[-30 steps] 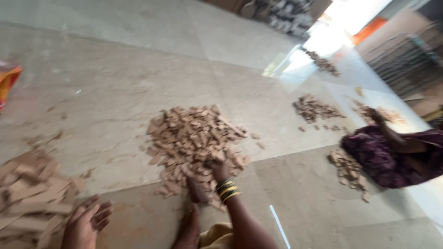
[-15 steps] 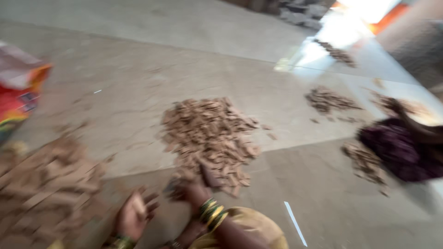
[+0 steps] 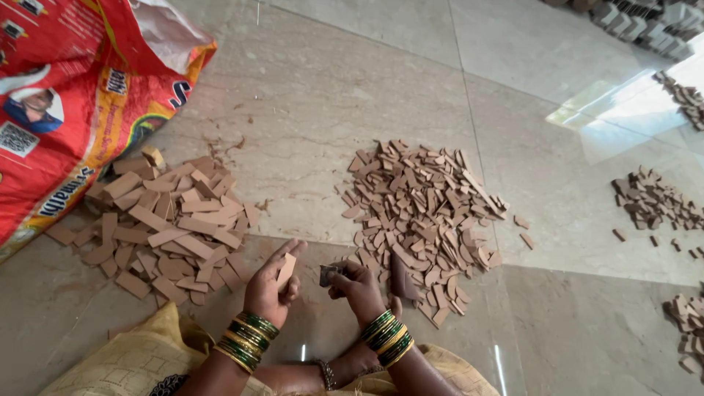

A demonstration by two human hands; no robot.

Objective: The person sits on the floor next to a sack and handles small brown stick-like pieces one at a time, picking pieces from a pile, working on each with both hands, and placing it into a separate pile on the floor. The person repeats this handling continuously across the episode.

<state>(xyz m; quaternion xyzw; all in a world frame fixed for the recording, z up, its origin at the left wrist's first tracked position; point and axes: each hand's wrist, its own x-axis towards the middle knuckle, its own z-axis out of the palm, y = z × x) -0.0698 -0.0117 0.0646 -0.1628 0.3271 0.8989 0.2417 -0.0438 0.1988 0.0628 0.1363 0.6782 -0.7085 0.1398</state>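
My left hand (image 3: 270,286) holds a small flat brown piece (image 3: 286,268) upright between thumb and fingers. My right hand (image 3: 359,287) is closed around a small dark piece (image 3: 328,274) just beside it. Both wrists wear green and gold bangles. Right of my hands lies a heap of small brown cut pieces (image 3: 422,213) on the stone floor. To the left lies a second heap of larger flat brown pieces (image 3: 169,224). My hands hover over the floor between the two heaps.
A big red printed sack (image 3: 73,95) lies open at the upper left, touching the larger heap. More small heaps (image 3: 653,199) lie at the right edge, and one more (image 3: 686,95) at the upper right. Yellow cloth (image 3: 139,359) covers my lap.
The view has swung left and down, so the sack and left heap fill more of it. My hands have come together, each holding a piece. The person at the right is out of view.
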